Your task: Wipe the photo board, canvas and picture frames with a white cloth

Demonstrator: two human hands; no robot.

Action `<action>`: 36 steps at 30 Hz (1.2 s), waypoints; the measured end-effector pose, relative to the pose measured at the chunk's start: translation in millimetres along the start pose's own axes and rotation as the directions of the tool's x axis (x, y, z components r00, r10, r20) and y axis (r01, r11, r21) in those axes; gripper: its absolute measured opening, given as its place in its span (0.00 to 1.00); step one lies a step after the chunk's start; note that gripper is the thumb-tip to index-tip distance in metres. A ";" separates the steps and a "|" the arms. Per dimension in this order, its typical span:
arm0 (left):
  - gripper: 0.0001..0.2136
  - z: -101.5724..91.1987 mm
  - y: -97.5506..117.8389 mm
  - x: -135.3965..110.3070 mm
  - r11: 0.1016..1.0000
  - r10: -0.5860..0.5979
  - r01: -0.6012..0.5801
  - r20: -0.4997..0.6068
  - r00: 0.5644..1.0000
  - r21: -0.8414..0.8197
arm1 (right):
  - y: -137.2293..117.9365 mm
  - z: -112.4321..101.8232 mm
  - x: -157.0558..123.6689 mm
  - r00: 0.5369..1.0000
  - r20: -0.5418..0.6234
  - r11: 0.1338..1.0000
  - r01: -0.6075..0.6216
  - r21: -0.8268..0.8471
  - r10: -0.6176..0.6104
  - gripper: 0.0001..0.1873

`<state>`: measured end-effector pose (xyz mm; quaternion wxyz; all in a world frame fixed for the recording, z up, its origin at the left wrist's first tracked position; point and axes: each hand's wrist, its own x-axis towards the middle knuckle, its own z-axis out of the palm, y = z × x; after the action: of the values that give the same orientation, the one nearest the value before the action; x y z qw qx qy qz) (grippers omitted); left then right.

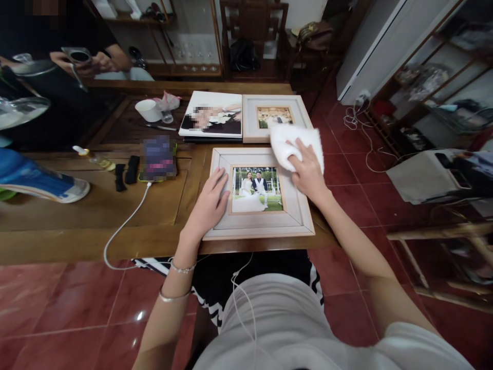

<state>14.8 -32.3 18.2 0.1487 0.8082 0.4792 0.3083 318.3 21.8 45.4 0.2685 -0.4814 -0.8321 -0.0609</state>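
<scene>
A white picture frame lies flat at the table's front edge, with a wedding photo behind its inner wooden border. My left hand rests on the left side of this frame, fingers stretched out. Over its upper right corner my right hand grips a fluffy white cloth, which covers that corner. Just behind lies a second light-coloured picture frame with a smaller photo, its lower right part hidden by the cloth. To its left is a photo panel stacked on something dark.
On the wooden table are a phone with a white cable, a dropper bottle, a blue-and-white bottle, a white cup and a dark pot. Across the table a person's hands hold a device.
</scene>
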 end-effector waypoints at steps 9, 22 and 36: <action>0.23 0.2 -0.2 5.8 0.999 0.036 -0.037 0.023 0.999 0.024 | 1.6 10.8 -7.6 0.995 0.085 0.998 -0.062 0.020 0.060 0.31; 0.18 9.9 -1.0 15.6 1.000 -0.003 0.002 -0.110 0.994 -0.001 | -5.7 14.4 8.4 0.992 0.126 0.998 -0.001 -0.055 0.007 0.31; 0.20 2.3 13.9 -11.0 1.000 -0.008 0.008 0.020 1.000 -0.020 | -8.8 0.5 -19.2 0.987 -0.003 0.987 -0.158 0.014 0.158 0.29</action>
<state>22.0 -48.6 20.0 0.1629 0.8078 0.4779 0.3042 318.3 2.6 36.7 0.2776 -0.5437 -0.7913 -0.0349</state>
